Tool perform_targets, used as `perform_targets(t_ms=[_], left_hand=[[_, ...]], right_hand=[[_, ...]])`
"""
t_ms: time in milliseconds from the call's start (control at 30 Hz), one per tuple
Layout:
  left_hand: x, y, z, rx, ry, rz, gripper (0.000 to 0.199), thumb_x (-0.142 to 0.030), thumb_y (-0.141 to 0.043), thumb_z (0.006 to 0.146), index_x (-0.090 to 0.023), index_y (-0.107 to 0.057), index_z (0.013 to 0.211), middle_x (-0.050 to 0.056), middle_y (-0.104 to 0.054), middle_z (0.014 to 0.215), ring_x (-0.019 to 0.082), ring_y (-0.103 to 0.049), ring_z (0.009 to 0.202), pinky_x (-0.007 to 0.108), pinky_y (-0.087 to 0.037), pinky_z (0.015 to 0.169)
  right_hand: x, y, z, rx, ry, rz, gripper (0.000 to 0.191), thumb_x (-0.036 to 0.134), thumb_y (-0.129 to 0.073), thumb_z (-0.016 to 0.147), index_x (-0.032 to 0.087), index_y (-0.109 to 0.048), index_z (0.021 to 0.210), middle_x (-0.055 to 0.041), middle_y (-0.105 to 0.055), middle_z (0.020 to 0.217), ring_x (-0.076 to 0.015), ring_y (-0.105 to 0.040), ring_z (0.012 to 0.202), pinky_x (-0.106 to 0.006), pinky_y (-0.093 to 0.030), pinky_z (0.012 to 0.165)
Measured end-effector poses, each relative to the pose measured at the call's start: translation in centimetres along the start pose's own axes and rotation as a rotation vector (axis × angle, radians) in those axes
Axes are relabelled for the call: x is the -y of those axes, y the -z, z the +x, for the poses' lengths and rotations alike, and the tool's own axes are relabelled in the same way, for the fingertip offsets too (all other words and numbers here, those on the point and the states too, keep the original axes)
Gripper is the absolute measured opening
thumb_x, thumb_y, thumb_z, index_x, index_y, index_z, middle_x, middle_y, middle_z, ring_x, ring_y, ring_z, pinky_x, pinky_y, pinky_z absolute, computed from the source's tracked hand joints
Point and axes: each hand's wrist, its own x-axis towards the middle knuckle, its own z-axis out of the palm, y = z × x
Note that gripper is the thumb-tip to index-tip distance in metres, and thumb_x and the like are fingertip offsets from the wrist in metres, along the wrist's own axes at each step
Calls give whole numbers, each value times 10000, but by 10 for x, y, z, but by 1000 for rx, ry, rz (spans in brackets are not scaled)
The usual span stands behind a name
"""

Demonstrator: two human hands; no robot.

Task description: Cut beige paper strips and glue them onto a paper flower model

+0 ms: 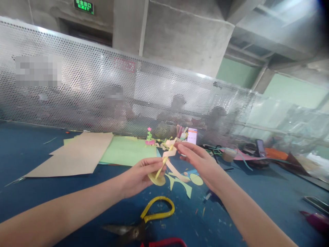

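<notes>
My left hand [137, 176] is closed around a thin yellow stick [168, 156], which stands tilted on a round yellow paper base [157, 180]. A pale peach paper strip [169, 154] winds loosely around the stick, and its loose tail [177, 172] hangs toward the table. At the upper end of the strip my right hand [196, 157] has its fingers pinched together; its fingertips seem to touch the paper. Pale green paper scraps [183, 187] and a light round paper disc [196, 179] lie beneath the hands.
Scissors [136, 231] with yellow and red handles lie in front. Left are beige sheets [77, 156] over green sheets [125, 152]. A small paper tree with a pink top [149, 136] stands behind. A lit phone [192, 136] leans near the perforated metal partition [84, 85]; people sit beyond it.
</notes>
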Motion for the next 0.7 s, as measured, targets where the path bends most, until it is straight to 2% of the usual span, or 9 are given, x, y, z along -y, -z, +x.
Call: perform_targets(t_ms=[67,133,200,267,333,400,467,567,700], left_hand=[[0,2,1,6,-7,14,120,-250,-618,798,-143,-670,812,9,-571,740,69,-514,661,198,-391,657],[1,6,3,4,-22,35,143,-263,-603,810,-137,-668,796,14,-580,735,74,-519,671,197,-385,660],[3,11,6,-9,-30,50,169,-278,-596,813,-130,-666,773,21,-593,744,78,-525,673,199,-384,661],[7,15,9,-28,-21,48,175,-285,-602,806,-127,-665,765,27,-608,749,83,-534,664,203,-387,656],[11,18,13,-56,-6,29,152,-276,-619,793,-133,-666,778,32,-623,741,92,-550,661,211,-394,651],[16,19,15,-82,-1,13,127,-260,-634,781,-136,-666,788,35,-635,733,102,-567,669,218,-403,658],[20,20,17,-108,5,-1,111,-243,-646,772,-142,-670,808,29,-640,731,104,-578,683,222,-412,679],[25,21,16,-135,27,-15,124,-235,-661,760,-147,-680,846,17,-640,725,102,-587,693,224,-419,701],[28,19,14,-125,38,-2,147,-250,-662,759,-143,-684,858,19,-635,719,99,-584,675,223,-423,690]], right_hand=[[-7,14,-3,-44,51,-263,253,440,-521,798,236,-637,891,-39,-661,918,-204,-593,879,-324,-446,751],[-27,39,-11,-123,63,-612,225,438,-527,775,223,-584,815,-30,-644,786,-193,-595,711,-321,-436,661],[-59,73,-26,-143,-9,-978,221,438,-548,721,219,-536,692,-35,-607,660,-211,-568,595,-335,-410,590],[-97,109,-45,-132,-113,-1230,257,461,-562,675,218,-524,599,-82,-611,643,-267,-592,614,-366,-413,589],[-130,139,-64,-109,-216,-1348,295,500,-571,645,207,-572,603,-140,-636,662,-332,-618,671,-408,-430,627],[-152,156,-80,-67,-348,-1272,372,558,-525,681,201,-626,660,-156,-667,705,-332,-638,700,-410,-454,650],[-162,160,-90,-8,-329,-1155,426,581,-499,712,202,-664,812,-144,-686,815,-302,-648,762,-379,-475,693],[-170,148,-93,-39,-168,-1176,462,555,-511,729,182,-650,964,-133,-655,884,-287,-636,817,-376,-473,763],[-184,130,-93,-144,-9,-1303,308,405,-498,789,146,-649,858,-120,-588,765,-249,-609,656,-370,-492,662]])
